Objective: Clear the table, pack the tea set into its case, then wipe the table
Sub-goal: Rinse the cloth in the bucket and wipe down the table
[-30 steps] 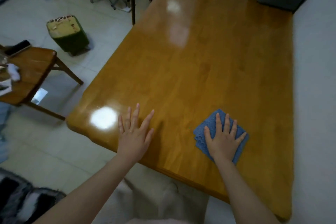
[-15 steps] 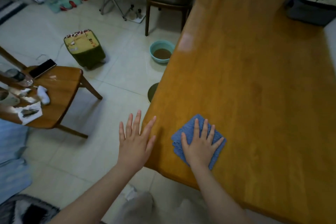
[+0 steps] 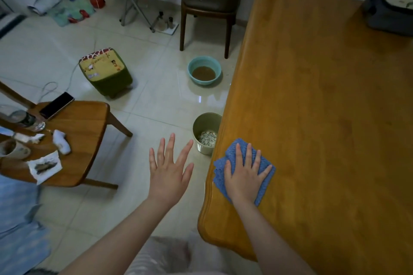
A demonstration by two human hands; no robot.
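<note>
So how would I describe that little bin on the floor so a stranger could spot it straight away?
Find the big wooden table, then follow its left edge to the floor just ahead of the blue cloth under the right hand. The small olive bin stands there. Unlike the wider teal basin farther along, which holds brown liquid, it holds pale scraps.

The right hand (image 3: pixel 243 176) covers the middle of the blue cloth (image 3: pixel 264 182). The grey case (image 3: pixel 388 6) is cut by the right edge, and the table (image 3: pixel 324 118) runs off right and bottom. The small bin (image 3: pixel 202 123) stands partly behind the table's edge; its contents, perhaps scraps, are too small to tell.
</note>
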